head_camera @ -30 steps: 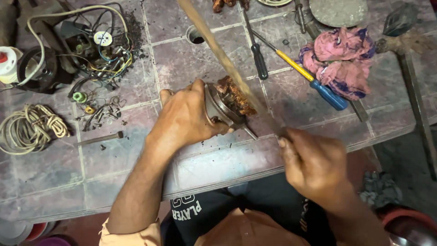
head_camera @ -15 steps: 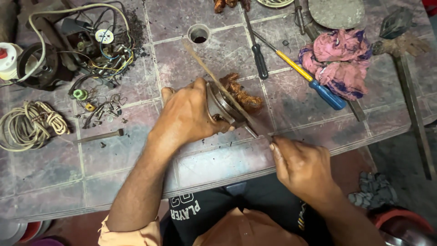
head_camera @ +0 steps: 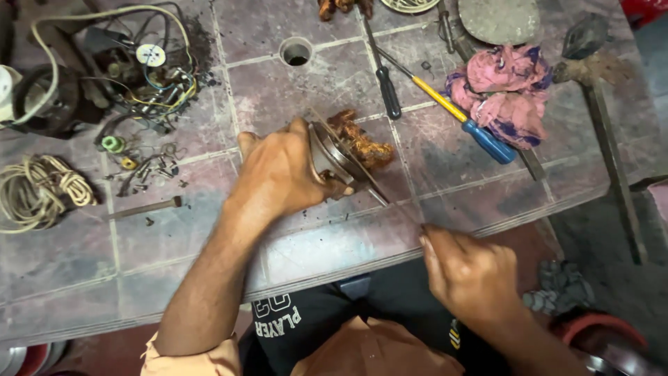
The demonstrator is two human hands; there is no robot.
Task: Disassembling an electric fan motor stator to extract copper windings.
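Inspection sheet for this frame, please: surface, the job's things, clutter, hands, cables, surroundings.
Surface: worn tiled tabletop with a round hole, dust and grit.
Job's things: round metal motor part with copper windings, lying on the tabletop; a thin strip runs from it toward the right hand.
Clutter: yellow-and-blue screwdriver, black-handled screwdriver, pink rag, hammer, loose bolt, small screws.
Hands: left hand grips the motor part; right hand is closed at the strip's near end, off the table edge.
Cables: coiled cream cord; tangle of coloured wires.
Surroundings: red container, grey rubble on the floor.
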